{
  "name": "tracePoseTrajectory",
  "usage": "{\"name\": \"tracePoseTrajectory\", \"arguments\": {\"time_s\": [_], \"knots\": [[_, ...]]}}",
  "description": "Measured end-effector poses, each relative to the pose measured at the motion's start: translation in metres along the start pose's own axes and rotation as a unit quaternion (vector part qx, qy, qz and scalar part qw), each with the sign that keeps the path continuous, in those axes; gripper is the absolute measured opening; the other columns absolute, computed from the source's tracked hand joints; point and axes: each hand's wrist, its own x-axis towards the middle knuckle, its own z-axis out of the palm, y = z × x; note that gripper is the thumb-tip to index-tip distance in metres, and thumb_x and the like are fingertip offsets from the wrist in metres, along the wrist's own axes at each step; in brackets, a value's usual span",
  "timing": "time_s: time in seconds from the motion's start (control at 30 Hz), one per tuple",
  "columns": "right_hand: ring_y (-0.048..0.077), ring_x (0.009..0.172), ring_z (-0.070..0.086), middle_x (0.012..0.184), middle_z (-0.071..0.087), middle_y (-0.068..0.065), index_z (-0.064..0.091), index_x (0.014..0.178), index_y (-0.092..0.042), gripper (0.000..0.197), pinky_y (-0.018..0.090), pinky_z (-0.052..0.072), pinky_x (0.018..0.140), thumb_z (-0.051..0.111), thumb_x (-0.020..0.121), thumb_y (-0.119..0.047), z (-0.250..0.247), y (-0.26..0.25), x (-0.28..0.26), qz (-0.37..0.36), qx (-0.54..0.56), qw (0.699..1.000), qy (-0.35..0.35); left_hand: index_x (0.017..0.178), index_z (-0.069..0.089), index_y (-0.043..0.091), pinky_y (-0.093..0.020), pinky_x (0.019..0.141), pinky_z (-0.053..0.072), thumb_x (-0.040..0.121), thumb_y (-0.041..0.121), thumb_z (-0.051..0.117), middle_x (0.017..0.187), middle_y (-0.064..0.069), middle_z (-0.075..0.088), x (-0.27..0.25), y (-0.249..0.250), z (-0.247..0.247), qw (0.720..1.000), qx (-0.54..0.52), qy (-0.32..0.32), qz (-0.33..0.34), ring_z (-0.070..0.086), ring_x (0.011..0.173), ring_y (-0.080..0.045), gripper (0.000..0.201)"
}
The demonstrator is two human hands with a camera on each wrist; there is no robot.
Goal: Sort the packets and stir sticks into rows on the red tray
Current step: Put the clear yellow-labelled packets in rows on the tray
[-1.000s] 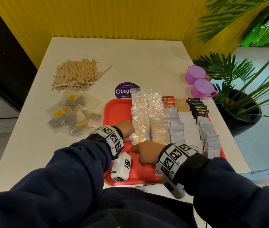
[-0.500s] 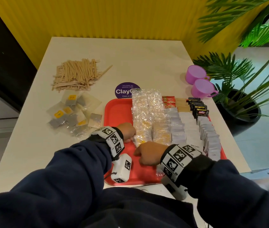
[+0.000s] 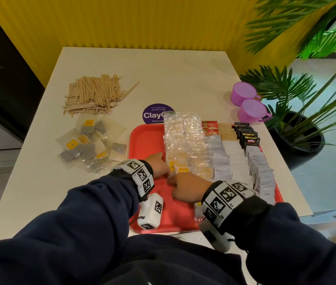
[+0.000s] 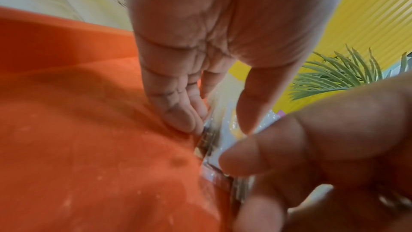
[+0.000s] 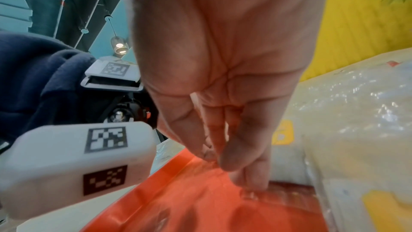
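The red tray holds two rows of clear packets with yellow labels, then rows of white packets and black packets. Both hands meet at the near end of the left clear row. My left hand holds the nearest clear packet between its straight fingers and thumb. My right hand presses bunched fingertips down on that packet's near edge. Wooden stir sticks lie heaped at the far left of the table. Loose clear packets lie left of the tray.
Two purple cups stand at the table's right edge beyond the tray. A purple round sticker is just behind the tray. A potted plant stands on the floor to the right. The tray's left strip is bare red.
Both hands have edged slightly forward and closer together. The near packets of the left clear row have shifted, and their yellow labels now show.
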Motion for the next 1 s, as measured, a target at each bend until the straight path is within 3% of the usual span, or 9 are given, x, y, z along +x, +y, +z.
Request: {"name": "tracePoseTrajectory", "arguments": {"time_s": [0.07, 0.13, 0.27, 0.4, 0.5, 0.57, 0.63, 0.73, 1.0], "knots": [[0.027, 0.096, 0.054, 0.113, 0.062, 0.017, 0.063, 0.110, 0.000, 0.030, 0.027, 0.041, 0.078, 0.042, 0.090, -0.010, -0.003, 0.003, -0.002, -0.014, -0.023, 0.999, -0.019, 0.137, 0.035, 0.004, -0.042, 0.091, 0.048, 0.070, 0.004, 0.073, 0.113, -0.020, 0.060, 0.000, -0.001, 0.000, 1.000, 0.005, 0.000, 0.007, 0.058, 0.101, -0.032, 0.076], [0.028, 0.100, 0.056, 0.115, 0.062, 0.018, 0.063, 0.112, 0.001, 0.033, 0.031, 0.045, 0.087, 0.040, 0.093, -0.012, -0.004, 0.006, -0.005, -0.015, -0.061, 0.997, -0.043, 0.133, 0.040, 0.006, -0.041, 0.096, 0.046, 0.071, 0.011, 0.076, 0.118, -0.014, 0.059, -0.001, -0.001, 0.001, 0.999, 0.038, 0.008, 0.015, 0.056, 0.107, -0.029, 0.073], [0.024, 0.085, 0.050, 0.109, 0.063, 0.019, 0.065, 0.106, 0.003, 0.034, 0.031, 0.044, 0.082, 0.037, 0.095, -0.014, -0.003, 0.008, -0.003, -0.014, -0.112, 0.992, -0.049, 0.125, 0.047, 0.008, -0.039, 0.096, 0.045, 0.069, 0.016, 0.078, 0.119, -0.009, 0.059, -0.002, 0.001, 0.004, 0.995, 0.089, 0.017, 0.029, 0.056, 0.107, -0.026, 0.064], [0.030, 0.107, 0.056, 0.119, 0.062, 0.016, 0.063, 0.115, 0.000, 0.035, 0.033, 0.045, 0.092, 0.038, 0.093, -0.013, -0.003, 0.005, -0.002, -0.012, -0.109, 0.993, -0.044, 0.121, 0.051, 0.008, -0.040, 0.096, 0.046, 0.070, 0.017, 0.075, 0.114, -0.010, 0.061, 0.000, 0.002, 0.005, 0.996, 0.076, 0.034, 0.033, 0.058, 0.104, -0.026, 0.057], [0.027, 0.108, 0.057, 0.119, 0.063, 0.012, 0.066, 0.113, -0.005, 0.032, 0.032, 0.044, 0.092, 0.043, 0.091, -0.010, -0.012, 0.009, -0.002, -0.004, -0.023, 0.999, 0.025, 0.115, 0.055, 0.008, -0.042, 0.091, 0.049, 0.063, 0.024, 0.075, 0.107, -0.010, 0.064, 0.000, 0.003, 0.006, 0.997, 0.057, 0.032, 0.029, 0.061, 0.097, -0.026, 0.058], [0.024, 0.105, 0.059, 0.114, 0.065, 0.009, 0.069, 0.108, -0.008, 0.030, 0.030, 0.046, 0.090, 0.047, 0.088, -0.009, -0.023, 0.019, 0.001, 0.035, 0.066, 0.991, 0.115, 0.113, 0.057, 0.007, -0.043, 0.088, 0.051, 0.044, 0.041, 0.074, 0.101, -0.010, 0.066, 0.003, 0.001, 0.008, 0.998, 0.052, 0.027, 0.032, 0.063, 0.092, -0.026, 0.079], [0.023, 0.107, 0.058, 0.118, 0.063, 0.007, 0.066, 0.112, -0.010, 0.032, 0.029, 0.045, 0.090, 0.047, 0.087, -0.007, -0.036, 0.033, 0.006, 0.080, 0.103, 0.973, 0.192, 0.120, 0.051, 0.007, -0.042, 0.089, 0.051, 0.038, 0.048, 0.078, 0.106, -0.008, 0.064, 0.002, 0.000, 0.011, 0.998, 0.057, 0.019, 0.024, 0.062, 0.095, -0.026, 0.095], [0.023, 0.112, 0.054, 0.126, 0.057, 0.007, 0.057, 0.124, -0.014, 0.038, 0.030, 0.043, 0.095, 0.047, 0.087, -0.007, -0.053, 0.054, 0.015, 0.140, 0.118, 0.951, 0.251, 0.132, 0.034, 0.009, -0.033, 0.088, 0.048, 0.061, 0.033, 0.084, 0.122, -0.006, 0.054, -0.005, 0.000, 0.014, 0.995, 0.091, 0.036, 0.013, 0.055, 0.107, -0.025, 0.090], [0.024, 0.120, 0.050, 0.132, 0.053, 0.008, 0.053, 0.129, -0.013, 0.042, 0.029, 0.040, 0.097, 0.043, 0.090, 0.001, -0.066, 0.060, 0.043, 0.147, 0.063, 0.966, 0.203, 0.140, 0.020, 0.003, -0.031, 0.087, 0.047, 0.064, 0.028, 0.084, 0.127, -0.011, 0.051, -0.006, 0.005, 0.023, 0.988, 0.141, 0.070, 0.001, 0.054, 0.112, -0.027, 0.102]]}}
